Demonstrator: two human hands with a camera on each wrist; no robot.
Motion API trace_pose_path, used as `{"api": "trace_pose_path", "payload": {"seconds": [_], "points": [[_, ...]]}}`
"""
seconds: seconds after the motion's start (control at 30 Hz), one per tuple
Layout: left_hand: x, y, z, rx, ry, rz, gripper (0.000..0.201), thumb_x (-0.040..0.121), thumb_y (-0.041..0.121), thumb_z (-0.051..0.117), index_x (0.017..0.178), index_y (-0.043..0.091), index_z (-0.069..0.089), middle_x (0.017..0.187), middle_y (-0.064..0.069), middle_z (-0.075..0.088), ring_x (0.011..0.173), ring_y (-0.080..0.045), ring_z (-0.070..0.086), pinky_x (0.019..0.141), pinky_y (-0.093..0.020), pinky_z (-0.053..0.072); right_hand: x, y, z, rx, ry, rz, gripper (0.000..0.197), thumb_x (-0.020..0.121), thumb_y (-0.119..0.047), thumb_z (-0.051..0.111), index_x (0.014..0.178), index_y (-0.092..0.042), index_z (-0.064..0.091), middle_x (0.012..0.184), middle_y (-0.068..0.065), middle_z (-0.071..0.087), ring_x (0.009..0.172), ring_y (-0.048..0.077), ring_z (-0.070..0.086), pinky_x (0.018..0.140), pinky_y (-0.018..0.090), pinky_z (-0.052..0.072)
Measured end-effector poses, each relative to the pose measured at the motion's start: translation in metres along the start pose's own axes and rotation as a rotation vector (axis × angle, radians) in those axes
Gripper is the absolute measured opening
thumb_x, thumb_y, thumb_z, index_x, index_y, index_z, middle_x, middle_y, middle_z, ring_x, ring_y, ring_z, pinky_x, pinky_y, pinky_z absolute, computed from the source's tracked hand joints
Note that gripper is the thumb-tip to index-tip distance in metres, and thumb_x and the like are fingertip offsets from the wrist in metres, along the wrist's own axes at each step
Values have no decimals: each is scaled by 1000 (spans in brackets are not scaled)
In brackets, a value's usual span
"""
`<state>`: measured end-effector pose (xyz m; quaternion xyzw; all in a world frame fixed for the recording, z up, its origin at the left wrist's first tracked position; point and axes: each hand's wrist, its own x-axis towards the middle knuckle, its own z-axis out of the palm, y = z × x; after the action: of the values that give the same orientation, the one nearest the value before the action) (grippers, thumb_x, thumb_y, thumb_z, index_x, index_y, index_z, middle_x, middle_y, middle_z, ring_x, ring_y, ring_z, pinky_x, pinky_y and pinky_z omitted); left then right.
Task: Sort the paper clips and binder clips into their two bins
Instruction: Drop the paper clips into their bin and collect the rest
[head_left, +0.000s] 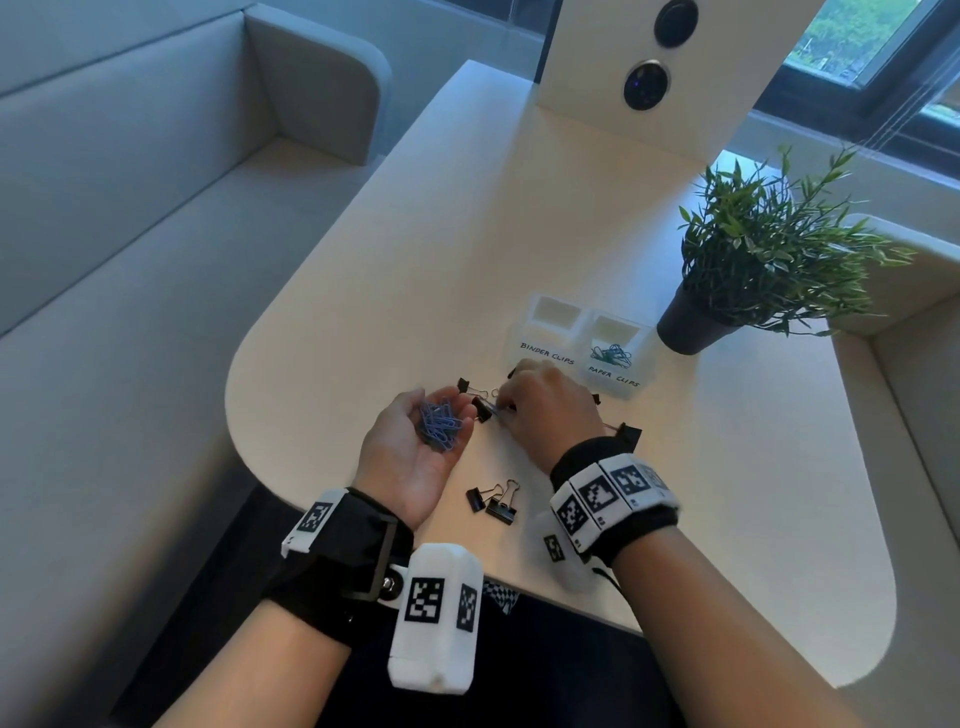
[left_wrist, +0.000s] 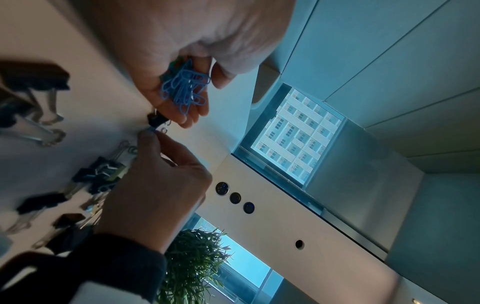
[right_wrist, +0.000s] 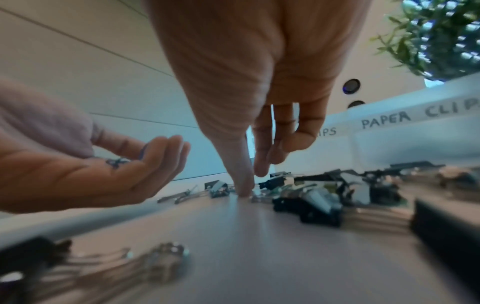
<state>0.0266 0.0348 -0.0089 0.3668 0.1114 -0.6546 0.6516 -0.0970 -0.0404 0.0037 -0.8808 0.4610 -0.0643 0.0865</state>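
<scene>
Gathering step. Left hand (head_left: 415, 441), palm up and cupped, carries blue paper clips (head_left: 440, 422). Right hand (head_left: 545, 410) pinches a blue clip off the desk (head_left: 675, 493) among binder clips (head_left: 493, 501). Next, likely: empty the handful into the paper-clip bin (head_left: 615, 358) at one o'clock.

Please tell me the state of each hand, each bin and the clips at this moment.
left hand: palm up, cupped, carrying blue paper clips
right hand: fingertips down, pinching a clip on the table
binder clips bin: looks empty
paper clips bin: holds some clips
binder clips: loose on table
</scene>
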Motion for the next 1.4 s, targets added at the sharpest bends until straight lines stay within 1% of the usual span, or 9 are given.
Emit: {"api": "trace_pose_path", "payload": {"seconds": [0.1, 0.33, 0.57, 0.8, 1.03, 1.13, 1.23, 1.3, 1.4], "points": [[0, 0, 1, 10, 7, 8, 35, 98, 25, 39, 84, 2, 61, 82, -13, 61, 70, -20, 58, 57, -23, 53, 2, -3, -3, -44, -32, -26, 17, 91, -18, 57, 89, -10, 72, 92, 3, 63, 78, 17, 59, 67, 33, 55], [-2, 0, 4, 54, 54, 41, 36, 99, 27, 38, 75, 6, 55, 72, -10, 56, 61, -18, 50, 57, -24, 42, 8, -3, -10, -38, -156, 27, 13, 79, -24, 68, 83, -12, 68, 98, 1, 57, 93, 18, 52, 76, 37, 55], [-2, 1, 4, 53, 56, 46, 34, 99, 25, 39, 78, 5, 56, 76, -12, 57, 66, -20, 54, 66, -26, 46, 9, -7, -11, 11, -195, 7, 8, 79, -23, 70, 83, -16, 70, 104, -1, 55, 101, 17, 51, 80, 36, 53], [-1, 2, 3, 39, 63, 55, 33, 99, 24, 39, 80, 4, 57, 79, -13, 58, 69, -20, 56, 69, -26, 48, 14, -8, -11, -24, -324, 25, 22, 74, -34, 71, 76, -13, 66, 102, 2, 54, 103, 18, 45, 82, 35, 51], [6, -3, 1, 0, 15, 96, 30, 99, 20, 38, 81, 2, 54, 77, -13, 57, 73, -22, 57, 73, -30, 48, 2, -16, -31, 342, -138, 17, 14, 72, -31, 74, 70, -18, 68, 98, -3, 56, 94, 10, 47, 70, 13, 33], [10, -9, 5, 24, -71, 61, 26, 99, 20, 35, 89, 3, 52, 83, -12, 57, 76, -20, 56, 74, -29, 46, 0, -26, -33, 339, -140, -28, 16, 74, -31, 73, 73, -15, 71, 98, 0, 57, 90, 9, 48, 69, 17, 37], [12, -14, 15, 53, -87, 35, 30, 100, 22, 34, 86, 5, 53, 82, -9, 56, 76, -17, 55, 73, -27, 46, -5, -17, -34, 379, -33, 25, 27, 75, -42, 73, 76, -15, 72, 94, 1, 58, 85, 9, 51, 70, 22, 42], [13, -16, 29, 90, -56, 17, 31, 101, 25, 36, 81, 7, 52, 77, -6, 54, 68, -15, 52, 61, -24, 45, -13, -2, -38, 393, 58, 99, 29, 78, -45, 70, 75, -16, 69, 90, 1, 58, 80, 11, 53, 69, 24, 44], [22, -19, 61, 346, -69, 12, 33, 101, 29, 37, 76, 11, 48, 65, -3, 47, 49, -12, 46, 39, -19, 33, -30, 25, -43, 382, 110, 185, 40, 82, -50, 63, 69, -13, 65, 81, 3, 59, 72, 14, 53, 65, 28, 43]]}}
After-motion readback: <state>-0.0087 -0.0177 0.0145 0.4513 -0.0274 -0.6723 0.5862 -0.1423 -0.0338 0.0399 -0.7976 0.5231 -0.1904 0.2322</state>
